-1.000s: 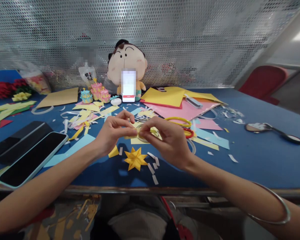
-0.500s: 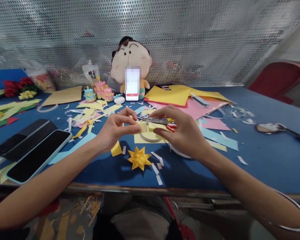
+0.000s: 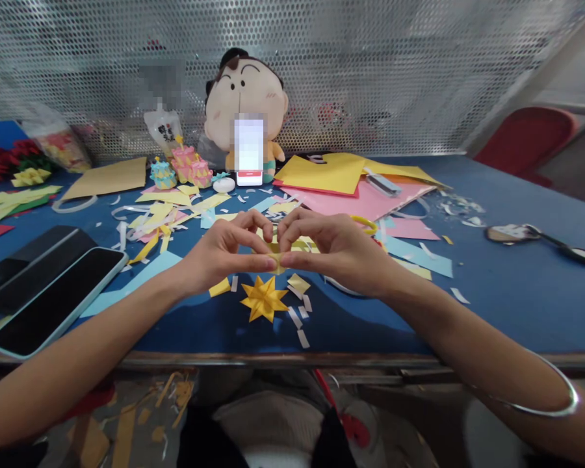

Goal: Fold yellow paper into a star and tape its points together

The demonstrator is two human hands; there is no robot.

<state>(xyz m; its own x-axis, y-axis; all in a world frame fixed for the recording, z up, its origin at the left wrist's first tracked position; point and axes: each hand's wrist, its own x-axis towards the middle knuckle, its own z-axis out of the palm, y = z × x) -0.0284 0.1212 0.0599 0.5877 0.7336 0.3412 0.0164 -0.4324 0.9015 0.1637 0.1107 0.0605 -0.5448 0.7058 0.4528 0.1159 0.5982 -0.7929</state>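
My left hand [image 3: 231,250] and my right hand [image 3: 329,247] meet over the table, thumbs and fingertips pinched on a small pale yellow paper piece [image 3: 275,262]. Fingers cover most of it. Just below sits a folded golden-yellow paper star [image 3: 264,299] with several points. A small loose yellow square [image 3: 299,283] lies to its right, beside narrow white scraps [image 3: 302,338]. Behind my right hand shows the yellow loop of a scissors handle [image 3: 365,225]; the rest is hidden, and I cannot tell whether it touches the hand.
Two dark phones, one a pale-cased phone [image 3: 58,302], lie at left. Paper cuttings [image 3: 151,221] spread across the middle. A plush doll [image 3: 246,97] stands at the back behind a lit phone [image 3: 249,149]. Yellow sheets [image 3: 322,174] and a stapler [image 3: 383,182] lie back right.
My hands have come together, fingertips now meeting on the paper. The scissors blades no longer show between them. A small yellow square now lies right of the star. The view has shifted slightly.
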